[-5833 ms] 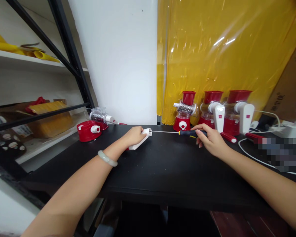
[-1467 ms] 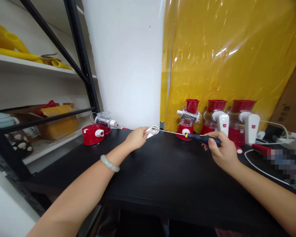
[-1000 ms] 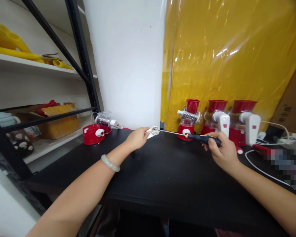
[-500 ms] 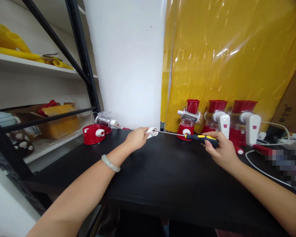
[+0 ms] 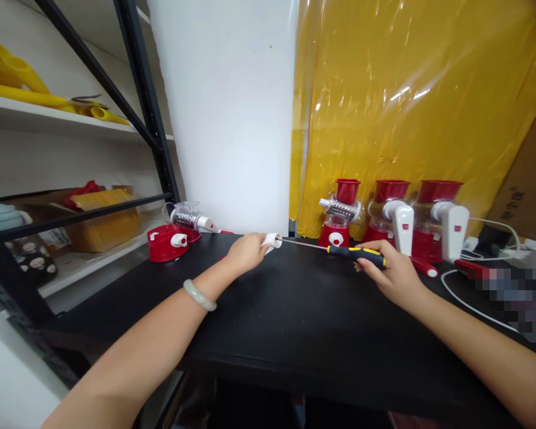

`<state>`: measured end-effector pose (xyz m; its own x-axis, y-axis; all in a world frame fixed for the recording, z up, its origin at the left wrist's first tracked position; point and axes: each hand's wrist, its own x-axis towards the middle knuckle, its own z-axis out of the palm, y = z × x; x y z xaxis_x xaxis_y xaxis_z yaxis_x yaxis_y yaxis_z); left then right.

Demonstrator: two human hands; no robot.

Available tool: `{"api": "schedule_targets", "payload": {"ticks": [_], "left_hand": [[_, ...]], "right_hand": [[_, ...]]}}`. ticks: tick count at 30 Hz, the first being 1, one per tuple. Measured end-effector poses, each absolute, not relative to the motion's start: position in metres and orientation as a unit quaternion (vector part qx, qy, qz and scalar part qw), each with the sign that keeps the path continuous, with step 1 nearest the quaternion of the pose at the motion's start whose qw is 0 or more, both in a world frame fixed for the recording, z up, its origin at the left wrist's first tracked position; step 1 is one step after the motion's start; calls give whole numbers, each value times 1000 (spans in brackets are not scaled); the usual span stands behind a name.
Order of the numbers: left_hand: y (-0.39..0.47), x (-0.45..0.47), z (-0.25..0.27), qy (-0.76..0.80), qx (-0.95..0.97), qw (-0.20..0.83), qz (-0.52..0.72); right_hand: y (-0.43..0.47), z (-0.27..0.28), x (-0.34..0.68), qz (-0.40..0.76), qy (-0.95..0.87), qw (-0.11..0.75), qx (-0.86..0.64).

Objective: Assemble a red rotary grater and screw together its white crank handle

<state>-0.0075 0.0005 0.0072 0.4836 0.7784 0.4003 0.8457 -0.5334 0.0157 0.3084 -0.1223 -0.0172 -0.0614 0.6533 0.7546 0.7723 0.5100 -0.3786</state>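
Note:
My left hand is closed around a white plastic crank handle, its round hollow end facing right. A bit of red shows beside the hand's left side, perhaps the handle's grip. In my right hand is a screwdriver with a black and yellow grip, held almost level and pointing left. The tip of its thin metal shaft meets the opening of the white end; whether it is inside or just at the rim is hard to tell. Both hands are above the black table.
Along the back stand a red rotary grater without a crank and two graters with white cranks. At left are a red base and a clear grater body. A shelf rack borders the left; a white cable lies right.
My right hand and the screwdriver have shifted slightly left and down. The crank handle has turned or moved a little left in my left hand's grip. The view has shifted slightly.

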Motion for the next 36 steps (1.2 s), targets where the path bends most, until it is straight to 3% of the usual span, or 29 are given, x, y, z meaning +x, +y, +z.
{"api": "schedule_targets", "payload": {"ticks": [8,12,15,22,28,33,36], "left_hand": [[3,-5,4,-466,-858,82,-199],[4,-7,7,-486,-847,96,-194],[4,-8,8,-494,-842,113,-187],[3,-8,7,-496,-840,131,-179],[3,-8,8,-490,-843,124,-183],[2,-8,10,-501,-840,121,-172],[0,-8,11,-493,-843,131,-168]], "right_hand": [[-106,-19,316,163,-652,529,-518],[-102,-25,318,94,-688,552,-463],[-109,-21,315,53,-716,513,-471],[-115,-13,311,123,-705,428,-552],[-103,-25,314,187,-677,563,-435],[-108,-22,316,149,-717,503,-459],[-110,-19,315,193,-697,484,-492]]}}
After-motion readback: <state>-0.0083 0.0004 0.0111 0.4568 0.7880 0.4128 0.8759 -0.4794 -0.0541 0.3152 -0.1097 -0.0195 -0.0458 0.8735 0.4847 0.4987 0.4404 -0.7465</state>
